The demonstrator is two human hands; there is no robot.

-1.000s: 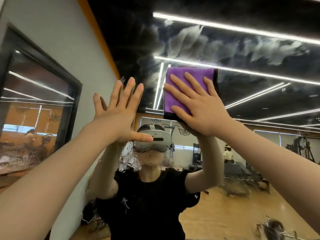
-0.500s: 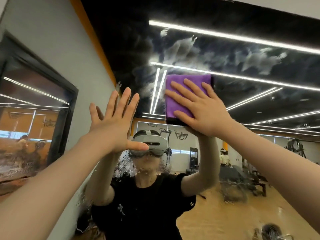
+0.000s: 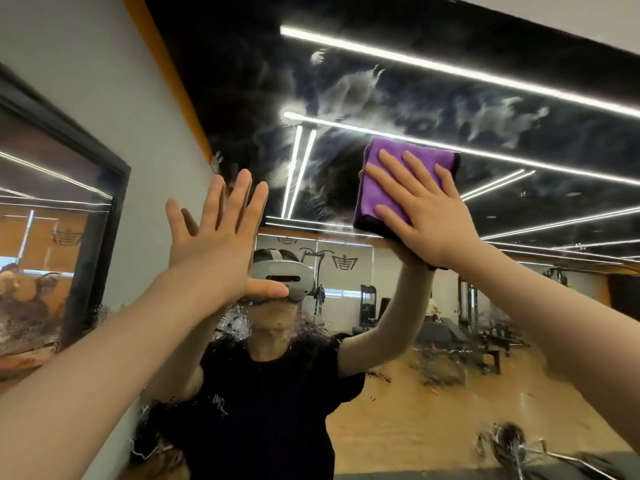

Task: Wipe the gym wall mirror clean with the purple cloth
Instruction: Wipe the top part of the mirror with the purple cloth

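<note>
Your right hand (image 3: 424, 216) covers much of the purple cloth (image 3: 384, 188), so you see only its upper edge, its left side and a dark lower corner; how many folds it has you cannot tell. The cloth is a folded square, bright purple with a darker rim, lying flat on the wall mirror (image 3: 398, 98), above and to the right of the reflected headset (image 3: 282, 277). Your right hand presses on it with straight, spread fingers, palm flat, not gripping. Your left hand (image 3: 216, 242) is to the left of the cloth and apart from it, fingers spread wide and straight, thumb pointing towards the headset's reflection, holding nothing; whether its palm fully touches the glass is hard to judge, though its reflection meets it at the fingertips. Both forearms are cut off by the picture's lower corners. The mirror's surface above the cloth shows pale, cloudy smears against the dark reflected ceiling, crossed by bright light strips (image 3: 450, 69). Below the cloth, speckled wet or streaky patches blur the reflected torso and gym floor, and the equipment in the reflection at the lower right is too smeared to name. Left of the mirror stands a dark framed panel (image 3: 93, 216) on the grey wall, its left part cut off.
</note>
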